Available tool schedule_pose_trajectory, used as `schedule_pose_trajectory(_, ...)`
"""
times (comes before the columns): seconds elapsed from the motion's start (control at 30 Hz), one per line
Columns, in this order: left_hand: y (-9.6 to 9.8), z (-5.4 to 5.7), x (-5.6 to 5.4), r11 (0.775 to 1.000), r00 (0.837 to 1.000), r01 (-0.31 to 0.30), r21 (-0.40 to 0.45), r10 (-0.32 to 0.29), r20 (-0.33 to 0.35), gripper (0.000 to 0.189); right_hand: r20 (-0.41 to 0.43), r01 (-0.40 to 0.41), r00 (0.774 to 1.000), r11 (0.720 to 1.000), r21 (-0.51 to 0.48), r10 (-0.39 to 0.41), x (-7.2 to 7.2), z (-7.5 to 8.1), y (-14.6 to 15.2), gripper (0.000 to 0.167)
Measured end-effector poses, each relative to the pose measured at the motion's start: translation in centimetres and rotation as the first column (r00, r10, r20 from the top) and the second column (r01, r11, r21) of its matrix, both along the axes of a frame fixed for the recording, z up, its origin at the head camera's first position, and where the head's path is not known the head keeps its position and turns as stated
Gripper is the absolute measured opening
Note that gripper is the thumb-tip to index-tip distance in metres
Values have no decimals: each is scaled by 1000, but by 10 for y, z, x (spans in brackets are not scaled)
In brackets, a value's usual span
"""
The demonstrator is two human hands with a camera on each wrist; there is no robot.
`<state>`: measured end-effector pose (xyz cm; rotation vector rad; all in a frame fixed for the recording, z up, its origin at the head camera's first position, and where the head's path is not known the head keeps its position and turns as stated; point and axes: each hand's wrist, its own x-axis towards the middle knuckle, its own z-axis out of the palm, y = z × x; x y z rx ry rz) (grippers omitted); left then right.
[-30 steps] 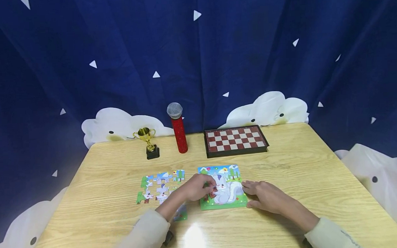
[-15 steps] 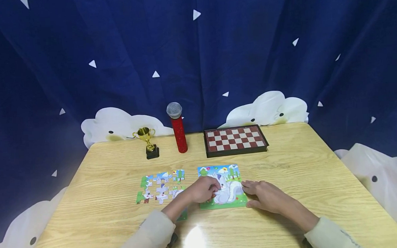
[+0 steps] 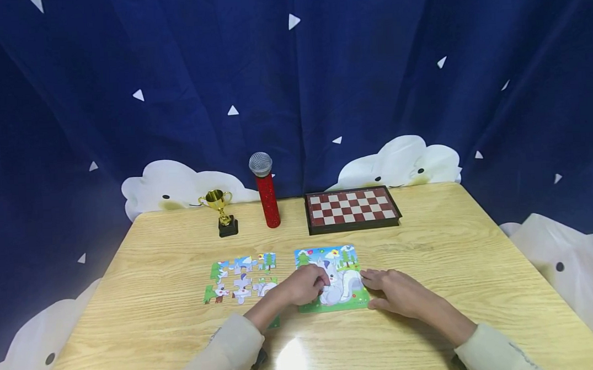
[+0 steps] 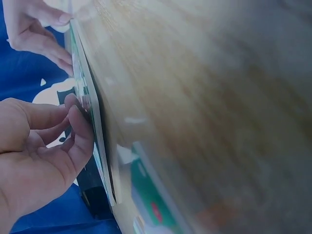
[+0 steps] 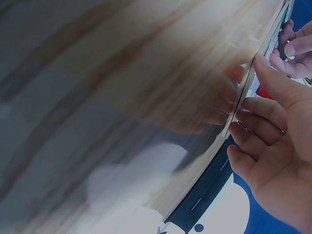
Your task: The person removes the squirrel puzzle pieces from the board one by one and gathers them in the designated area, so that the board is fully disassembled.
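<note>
My left hand is over the left part of the squirrel puzzle board. In the left wrist view, the left hand pinches a small puzzle piece against the board's face, mostly hidden behind the fingertips. The right hand lies at the board's right edge, its fingers and thumb extended and touching it. Seen from the right wrist, that hand keeps thumb and fingertips along the board's edge. Loose puzzle pieces lie in rows left of the board, partly covered by my left forearm.
Behind the board lies a red-and-white checkered game board in a black frame. A red microphone and a small gold trophy cup stand at the back left. A blue curtain hangs beyond the wooden table.
The left hand has moved slightly and turned over the board's left part, so the brown piece visible at its fingertips is now covered. The right hand stays at the board's edge.
</note>
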<state>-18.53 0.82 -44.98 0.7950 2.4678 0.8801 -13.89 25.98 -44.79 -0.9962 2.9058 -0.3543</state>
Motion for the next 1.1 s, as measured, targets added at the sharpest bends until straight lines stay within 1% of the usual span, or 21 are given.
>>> schedule_pose_trajectory(0.13, 1, 0, 0, 1000, 1000, 2, 22, -2, 1, 14, 8, 0, 1000, 1000, 2, 0, -1, 0, 0, 53)
schedule_pose_trajectory(0.3, 1, -1, 0, 999, 1000, -7, 53, 6, 24, 9, 11, 3, 1000, 1000, 2, -3, -1, -1, 1, 52)
schedule_pose_trajectory(0.53, 1, 2, 1, 996, 996, -23, 86, 16, 86, 7, 35, 15, 999, 1000, 16, -16, -1, -3, 1, 54)
schedule_pose_trajectory(0.67, 0, 4, 0, 996, 996, -24, 91, 16, 91, 8, 44, 19, 999, 1000, 14, -20, -1, -2, 0, 54)
schedule_pose_trajectory(0.77, -2, 5, 0, 995, 997, -22, 97, 14, 82, 8, 44, 22, 999, 1000, 11, -22, -1, -2, 0, 54)
schedule_pose_trajectory(0.87, -5, 7, 0, 994, 997, -24, 110, 15, 81, 8, 37, 17, 999, 1000, 10, -17, 0, -1, 0, 53)
schedule_pose_trajectory(0.93, -9, 9, 0, 992, 995, -26, 120, 15, 94, 8, 31, 12, 999, 1000, 7, -12, 0, 0, 0, 53)
schedule_pose_trajectory(1.1, -23, 13, 1, 990, 993, -31, 139, 15, 114, 12, 17, 2, 1000, 1000, -2, -2, 0, 0, 0, 52)
